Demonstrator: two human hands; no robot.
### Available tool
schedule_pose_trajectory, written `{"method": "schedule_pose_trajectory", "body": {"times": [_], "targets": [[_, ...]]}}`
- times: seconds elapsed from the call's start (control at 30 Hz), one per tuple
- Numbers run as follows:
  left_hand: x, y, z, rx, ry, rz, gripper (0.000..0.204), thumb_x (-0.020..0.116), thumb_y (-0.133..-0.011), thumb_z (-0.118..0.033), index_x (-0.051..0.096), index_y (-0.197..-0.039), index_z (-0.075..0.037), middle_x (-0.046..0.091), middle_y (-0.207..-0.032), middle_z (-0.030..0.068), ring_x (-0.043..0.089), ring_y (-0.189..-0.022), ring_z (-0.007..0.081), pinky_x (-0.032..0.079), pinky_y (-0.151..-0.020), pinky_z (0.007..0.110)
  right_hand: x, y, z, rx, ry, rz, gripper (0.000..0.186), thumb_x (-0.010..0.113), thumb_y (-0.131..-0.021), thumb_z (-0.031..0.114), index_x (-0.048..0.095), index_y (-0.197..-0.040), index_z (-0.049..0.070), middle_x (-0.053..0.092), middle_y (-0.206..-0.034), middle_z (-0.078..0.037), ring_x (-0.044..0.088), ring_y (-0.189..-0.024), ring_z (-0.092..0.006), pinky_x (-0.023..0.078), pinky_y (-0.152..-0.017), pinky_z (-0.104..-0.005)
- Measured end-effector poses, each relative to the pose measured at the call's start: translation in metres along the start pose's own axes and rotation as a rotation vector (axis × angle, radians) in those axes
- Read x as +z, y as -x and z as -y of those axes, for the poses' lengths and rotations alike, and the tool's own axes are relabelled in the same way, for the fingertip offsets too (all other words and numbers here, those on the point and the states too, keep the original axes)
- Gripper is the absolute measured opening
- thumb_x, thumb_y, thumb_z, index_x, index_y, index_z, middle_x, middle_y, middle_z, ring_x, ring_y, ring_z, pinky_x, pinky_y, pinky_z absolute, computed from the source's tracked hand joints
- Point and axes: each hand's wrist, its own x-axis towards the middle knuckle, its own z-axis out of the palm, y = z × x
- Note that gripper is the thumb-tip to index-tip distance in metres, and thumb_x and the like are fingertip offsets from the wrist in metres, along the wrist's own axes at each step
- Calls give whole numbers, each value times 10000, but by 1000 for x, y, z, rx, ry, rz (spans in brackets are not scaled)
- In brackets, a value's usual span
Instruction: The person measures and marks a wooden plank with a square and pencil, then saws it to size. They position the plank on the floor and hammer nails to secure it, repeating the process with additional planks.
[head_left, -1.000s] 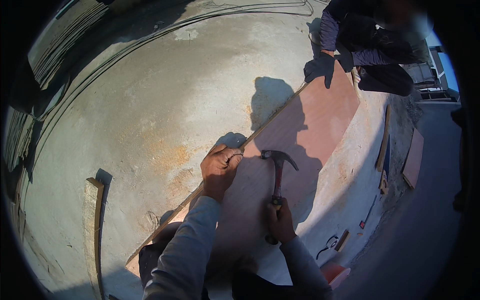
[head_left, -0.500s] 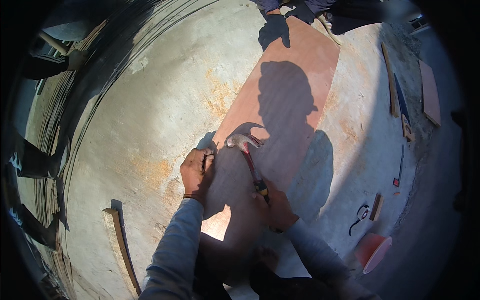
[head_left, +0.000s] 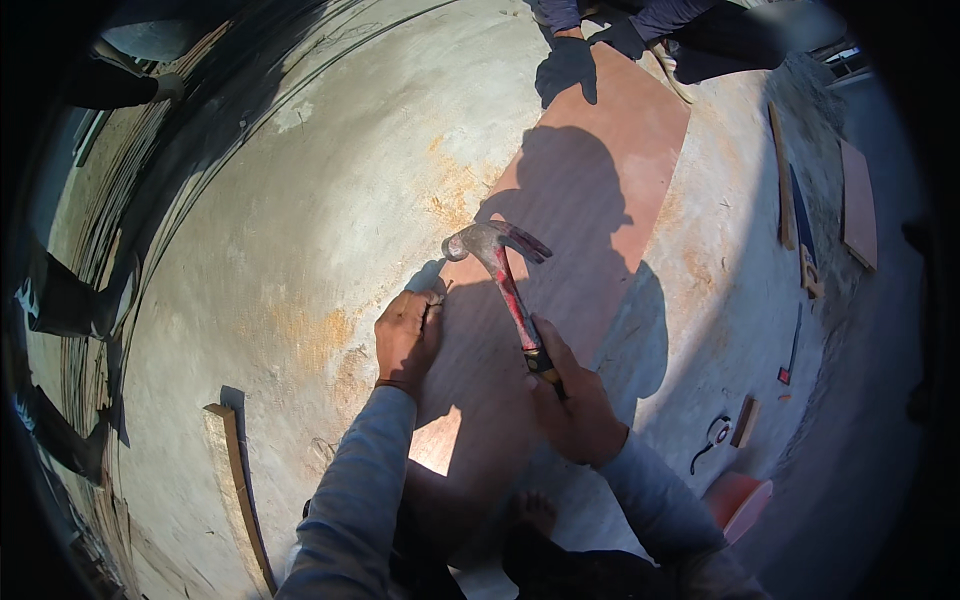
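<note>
The right hand (head_left: 570, 405) grips the red handle of a claw hammer (head_left: 505, 280), whose steel head is raised just above the left edge of a reddish plywood sheet (head_left: 620, 150) lying on the concrete floor (head_left: 300, 220). The left hand (head_left: 408, 335) rests at that edge, fingers pinched beneath the hammer head. Another person crouches at the sheet's far end.

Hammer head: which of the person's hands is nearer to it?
Left. The left hand rests on the board's edge just below and left of the hammer head. The right hand holds the handle's far end, lower right.
</note>
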Motion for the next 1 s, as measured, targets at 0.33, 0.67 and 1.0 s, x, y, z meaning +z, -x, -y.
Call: {"method": "schedule_pose_trajectory", "body": {"times": [0.33,0.67,1.0], "targets": [[2,1,5,-2,30,-18,99,664,-855,-20,654,-943,-65,662,-847,146,671,-759,306,530,-694,357,2,-1,18,180,1,-126,620,571,-955,52,305,-1510,-10,670,-949,-217,692,-823,-383,541,-775,-394],[1,4,4,-57,72,0,63,681,-824,-83,673,-883,-61,668,-860,140,669,-796,356,549,-720,427,1,-3,10,-28,-20,-131,619,573,-952,51,312,-1512,16,667,-1018,-240,695,-849,-407,539,-732,-387],[-10,14,0,-181,-141,-67,126,632,-867,-81,689,-977,-65,692,-914,160,679,-832,363,542,-764,431,6,13,16,-14,-71,-115,575,534,-976,97,327,-1503,-2,605,-791,-141,626,-649,-203,523,-631,-361]]}}
